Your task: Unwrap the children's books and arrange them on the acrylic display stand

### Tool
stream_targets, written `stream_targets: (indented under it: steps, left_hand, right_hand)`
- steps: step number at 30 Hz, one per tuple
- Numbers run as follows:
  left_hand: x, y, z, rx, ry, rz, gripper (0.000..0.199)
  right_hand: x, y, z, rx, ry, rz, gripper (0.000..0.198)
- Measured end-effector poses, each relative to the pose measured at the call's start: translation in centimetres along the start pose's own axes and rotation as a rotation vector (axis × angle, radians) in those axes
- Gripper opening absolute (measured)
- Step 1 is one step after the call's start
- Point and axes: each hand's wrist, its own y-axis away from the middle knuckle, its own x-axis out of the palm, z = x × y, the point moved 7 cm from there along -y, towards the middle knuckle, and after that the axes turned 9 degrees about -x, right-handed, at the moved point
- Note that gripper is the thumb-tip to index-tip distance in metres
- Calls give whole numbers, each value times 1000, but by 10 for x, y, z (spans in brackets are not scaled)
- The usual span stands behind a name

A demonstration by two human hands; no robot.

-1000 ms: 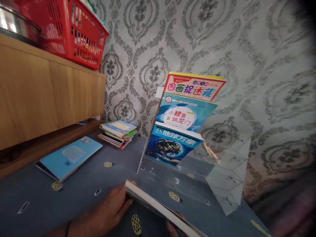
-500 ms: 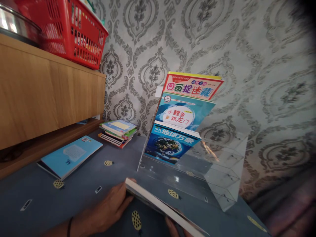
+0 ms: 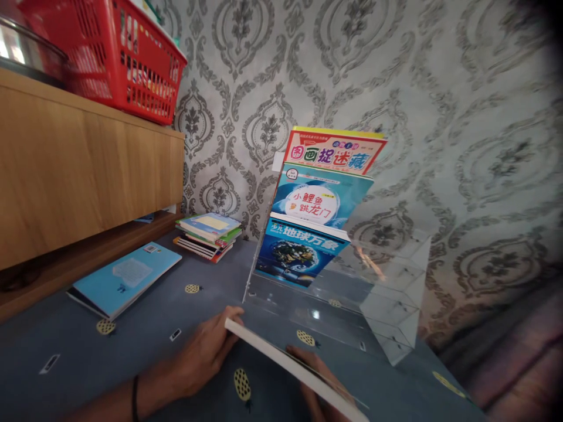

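Above the grey tablecloth, edge toward me, is a book [image 3: 278,358] whose white page edges show; its cover is mostly hidden. My left hand [image 3: 210,346] is closed on its left end. Farther right, my right hand [image 3: 317,370] grips the book with fingers on both sides of it. Just beyond stands a clear acrylic display rack [image 3: 391,328] with stepped tiers. It holds a blue earth-picture book [image 3: 292,258] in front, a teal book [image 3: 323,196] behind that, and a red-bordered picture book [image 3: 334,153] at the top.
At left a light-blue book [image 3: 132,275] lies on the tablecloth [image 3: 145,346], which has pineapple prints. Several books form a stack [image 3: 209,234] by the wall. A wooden cabinet [image 3: 88,170] stands along the left, with a red basket [image 3: 145,64] and a metal pot [image 3: 30,55] on top.
My right hand has come up along the book, and more of its fingers show. My left hand still holds the left end. The view has shifted slightly.
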Motion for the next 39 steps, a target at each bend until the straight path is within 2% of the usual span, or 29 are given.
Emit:
stream_targets:
  steps: [4,7,13,19,23,28,33,39]
  left_hand:
    - [6,-4,8,-37,-43,-4,34]
    - [9,-12,12,-53,-56,-8,33]
    - [5,-35,5,2,-25,-67,32]
    - [19,-39,29,-43,-31,-40,27]
    - [20,-42,36,-38,-44,-77,26]
    - [15,-47,30,-2,-108,-163,25]
    - [4,-59,23,-26,-125,-243,28]
    - [-16,-83,-7,15,-122,-308,16]
  right_hand:
    - [-4,-12,3,-107,95,42,28]
    - [-9,-20,2,-136,138,-1,28]
    - [-10,-37,-5,-130,179,-26,32]
    - [-1,-40,-9,-60,191,-3,35]
    - [0,-43,-8,-43,174,10,36]
    - [-2,-55,-13,-6,103,2,26]
    - [-6,-72,-19,44,53,-35,15]
    - [-24,-99,-11,8,62,-109,19]
